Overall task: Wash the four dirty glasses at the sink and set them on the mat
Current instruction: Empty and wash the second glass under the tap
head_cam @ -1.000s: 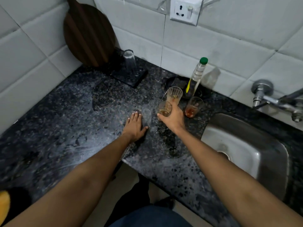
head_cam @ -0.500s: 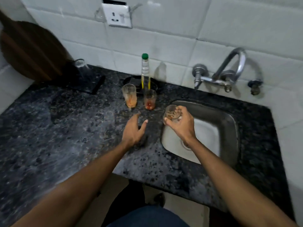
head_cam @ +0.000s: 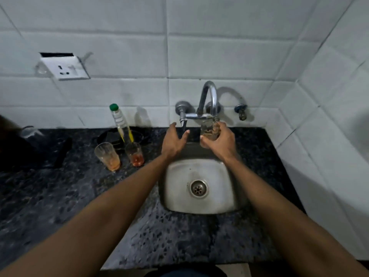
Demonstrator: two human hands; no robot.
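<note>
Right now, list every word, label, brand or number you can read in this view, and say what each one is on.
No text can be read anywhere in this view.
Bottle with the green cap: its yellow label strip is too blurred to show any letters.
Wall socket: only pin holes and a switch, no markings visible.
Glass in the right hand, and the two glasses on the counter: no print visible.

A dark speckled granite countertop (head_cam: 60,196) carried a steel sink (head_cam: 225,204) set into it, two dirty glasses (head_cam: 107,155) (head_cam: 135,154) standing side by side left of the sink, a green-capped bottle (head_cam: 119,121) behind them, and a dark mat (head_cam: 40,154) at far left.
</note>
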